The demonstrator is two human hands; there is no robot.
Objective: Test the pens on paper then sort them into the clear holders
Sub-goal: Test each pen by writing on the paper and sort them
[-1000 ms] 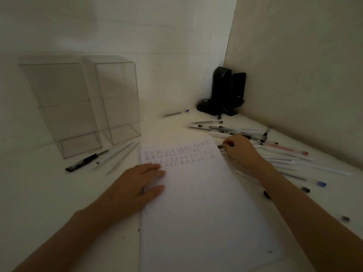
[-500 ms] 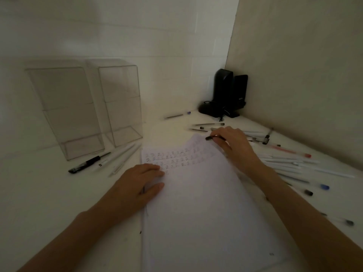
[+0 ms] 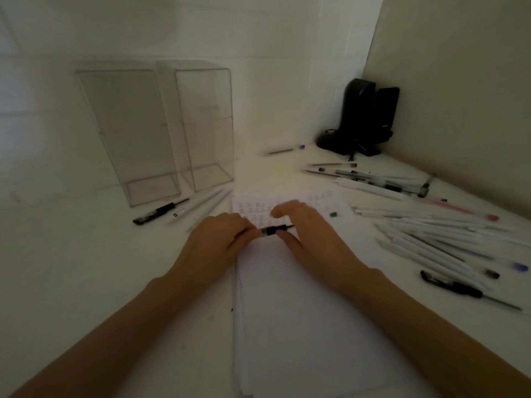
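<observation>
White counter [image 3: 71,268] carrying a paper stack [image 3: 301,326] lying under the fingers, two clear holders [image 3: 161,133] standing beyond the left fingers [image 3: 240,225], loose pens [image 3: 431,234] lying right of the right fingers [image 3: 287,209], left hand [image 3: 212,245] gripping a black pen [image 3: 271,230] over the paper, right hand [image 3: 310,239] stretching its fingers loose beside the tip

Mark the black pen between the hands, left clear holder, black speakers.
Black pen [image 3: 271,230]: head view, dark barrel.
Left clear plastic holder [image 3: 129,133]: head view, front wall.
Black corner speakers [image 3: 359,110]: head view, taller unit.
</observation>
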